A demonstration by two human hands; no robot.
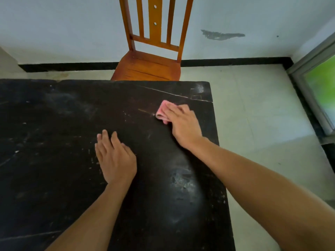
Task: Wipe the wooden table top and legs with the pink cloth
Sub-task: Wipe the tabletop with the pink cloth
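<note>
Two hands on the table (54, 142). Left hand (116, 158) lies flat mid-top, fingers straight, holding nothing. Right hand (183, 124) has its fingers bent over the bunched cloth (163, 110), pressing it onto the far right part of the top, near a long crack. Step in hand, by my reading: wiping the top (legs out of view). Dusty smears show nearer and leftward; the next stroke likely wants firm pressure drawn across those.

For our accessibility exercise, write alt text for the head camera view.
A person's right hand holds a pink cloth on a dark, scuffed wooden table top; the left hand rests flat nearby. A wooden chair stands behind the table, by a pale wall.
</note>
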